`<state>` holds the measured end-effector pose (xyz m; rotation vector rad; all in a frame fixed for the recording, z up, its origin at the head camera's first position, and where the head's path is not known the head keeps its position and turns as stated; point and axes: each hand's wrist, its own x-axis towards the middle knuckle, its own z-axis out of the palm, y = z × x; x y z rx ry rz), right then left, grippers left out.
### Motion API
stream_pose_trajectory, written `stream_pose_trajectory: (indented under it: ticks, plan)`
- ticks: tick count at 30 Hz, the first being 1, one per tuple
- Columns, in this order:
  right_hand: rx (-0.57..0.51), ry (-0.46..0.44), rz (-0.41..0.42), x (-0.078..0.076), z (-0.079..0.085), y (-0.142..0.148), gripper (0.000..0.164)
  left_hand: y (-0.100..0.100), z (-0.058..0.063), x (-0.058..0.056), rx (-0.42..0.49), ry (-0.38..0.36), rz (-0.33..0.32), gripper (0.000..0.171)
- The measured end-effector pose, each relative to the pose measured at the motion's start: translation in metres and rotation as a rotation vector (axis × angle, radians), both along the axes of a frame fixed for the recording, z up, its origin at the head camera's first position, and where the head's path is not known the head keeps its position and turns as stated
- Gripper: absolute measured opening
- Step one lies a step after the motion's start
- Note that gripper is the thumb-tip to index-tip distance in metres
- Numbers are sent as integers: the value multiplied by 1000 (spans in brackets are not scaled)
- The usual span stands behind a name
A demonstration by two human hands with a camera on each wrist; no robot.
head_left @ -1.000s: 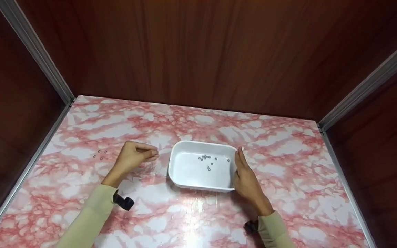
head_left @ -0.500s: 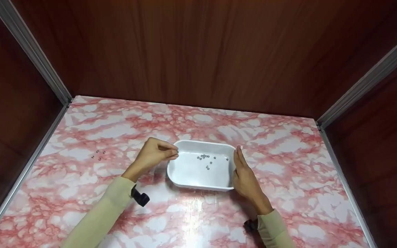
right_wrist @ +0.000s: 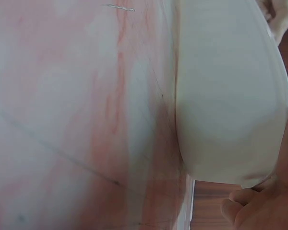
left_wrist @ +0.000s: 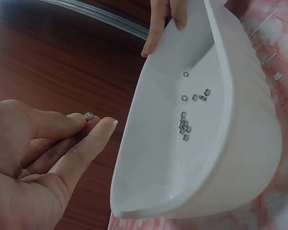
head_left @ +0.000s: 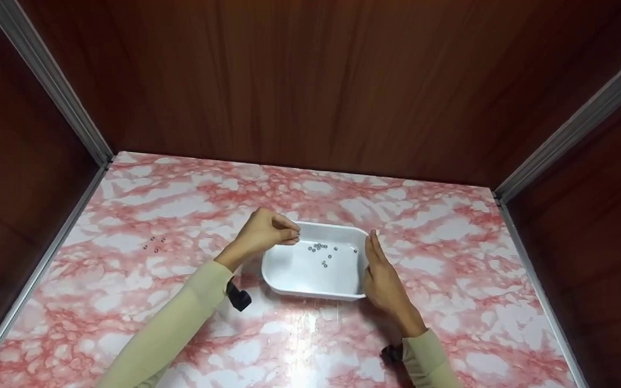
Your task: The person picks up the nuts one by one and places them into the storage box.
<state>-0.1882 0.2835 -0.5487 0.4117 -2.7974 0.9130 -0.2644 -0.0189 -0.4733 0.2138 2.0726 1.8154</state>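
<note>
My left hand (head_left: 264, 231) is over the left end of a white tub (head_left: 294, 277), pinching a small metal nut (left_wrist: 89, 115) between thumb and fingertips. Inside the tub, several similar nuts (left_wrist: 183, 125) lie on the floor, most of them bunched near the middle. My right hand (head_left: 385, 280) grips the tub's right end, its fingers along the rim. In the right wrist view, curled fingers (right_wrist: 240, 201) show at the end of the tub's outer wall (right_wrist: 225, 105).
Several more nuts (head_left: 156, 250) lie loose on the red-and-white marbled table (head_left: 440, 231), left of the tub. Dark wood panels (head_left: 299, 81) rise behind and at both sides, with metal strips (head_left: 46, 81) at the corners.
My left hand has moved right with the nut, from beside the tub to over its left part. My right hand stays on the tub's right end.
</note>
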Motion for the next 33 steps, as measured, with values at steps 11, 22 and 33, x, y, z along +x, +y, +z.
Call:
stream_pose_trajectory:
  ticks: [11, 22, 33]
  plan:
    - [1, -34, -10, 2, -2, 1, 63, 24, -5, -23, -84, -64, -110, 23]
    - [-1, -21, -28, 3, -3, -2, 63, 44, -15, -37, -87, -74, -179, 21]
    - [4, 1, -17, 2, -1, -2, 62, 62, -19, -40, -169, -16, -213, 16]
